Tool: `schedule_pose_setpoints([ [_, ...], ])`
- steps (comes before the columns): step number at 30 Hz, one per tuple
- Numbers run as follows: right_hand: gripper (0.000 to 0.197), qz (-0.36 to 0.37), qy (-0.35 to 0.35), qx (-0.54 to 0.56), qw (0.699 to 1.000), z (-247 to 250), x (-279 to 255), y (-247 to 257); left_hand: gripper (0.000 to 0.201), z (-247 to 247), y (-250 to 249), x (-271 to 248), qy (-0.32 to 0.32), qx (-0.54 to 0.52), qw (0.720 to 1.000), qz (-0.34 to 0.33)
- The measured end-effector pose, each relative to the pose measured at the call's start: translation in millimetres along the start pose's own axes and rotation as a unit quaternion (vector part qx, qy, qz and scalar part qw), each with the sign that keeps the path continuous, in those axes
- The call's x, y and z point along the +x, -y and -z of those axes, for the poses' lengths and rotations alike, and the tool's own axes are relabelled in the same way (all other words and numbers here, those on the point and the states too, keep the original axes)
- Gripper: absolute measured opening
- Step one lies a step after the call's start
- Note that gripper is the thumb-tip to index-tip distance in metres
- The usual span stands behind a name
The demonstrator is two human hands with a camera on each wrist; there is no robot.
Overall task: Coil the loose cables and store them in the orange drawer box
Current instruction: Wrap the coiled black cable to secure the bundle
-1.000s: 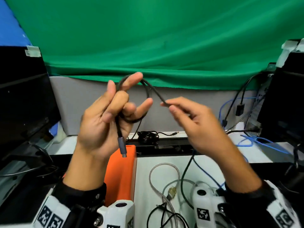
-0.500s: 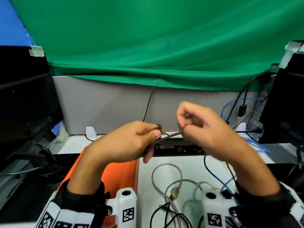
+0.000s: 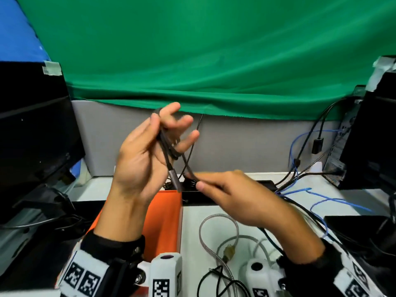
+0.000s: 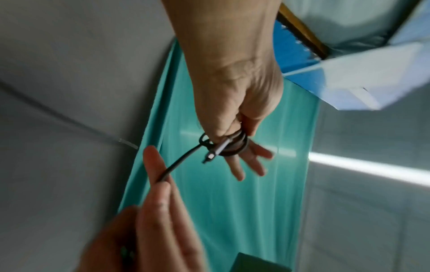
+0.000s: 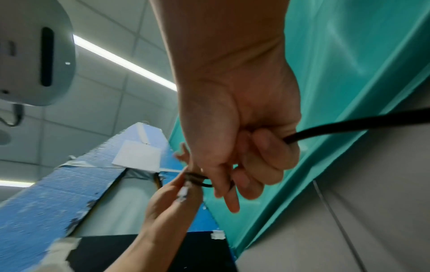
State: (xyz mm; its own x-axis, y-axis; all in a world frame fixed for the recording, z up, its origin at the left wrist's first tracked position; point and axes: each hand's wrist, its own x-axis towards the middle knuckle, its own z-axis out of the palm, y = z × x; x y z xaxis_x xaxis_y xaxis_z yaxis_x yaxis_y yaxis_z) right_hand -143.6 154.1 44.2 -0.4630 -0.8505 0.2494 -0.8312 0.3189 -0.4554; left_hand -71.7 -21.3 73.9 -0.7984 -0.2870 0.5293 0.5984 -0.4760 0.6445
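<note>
My left hand is raised palm-up above the orange drawer box. A black cable is looped in several turns round its fingers, and the thumb pins it. The cable's metal connector hangs down from the coil. In the left wrist view the coil rings the fingers and the connector points outward. My right hand pinches the free run of the cable just right of the connector. In the right wrist view its fingers curl round the cable.
A silver braided cable, a white cable and thin black cables lie on the white table. Blue cables run off right. A dark monitor stands left and a computer right.
Both hands dropped low and met half a second ago. My left hand has risen again with the coil on its fingers, and my right hand stays low, holding the cable.
</note>
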Motion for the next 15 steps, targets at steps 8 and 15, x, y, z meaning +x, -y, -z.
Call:
schedule_pose_setpoints([
  [8,0.014,0.029,-0.091,0.164,0.982,35,-21,15,0.017,-4,4,-12,0.202,0.489,0.838,0.135],
  [15,0.014,0.069,-0.067,0.321,0.942,48,-30,7,0.026,2,-9,-17,0.327,0.307,0.861,0.240],
])
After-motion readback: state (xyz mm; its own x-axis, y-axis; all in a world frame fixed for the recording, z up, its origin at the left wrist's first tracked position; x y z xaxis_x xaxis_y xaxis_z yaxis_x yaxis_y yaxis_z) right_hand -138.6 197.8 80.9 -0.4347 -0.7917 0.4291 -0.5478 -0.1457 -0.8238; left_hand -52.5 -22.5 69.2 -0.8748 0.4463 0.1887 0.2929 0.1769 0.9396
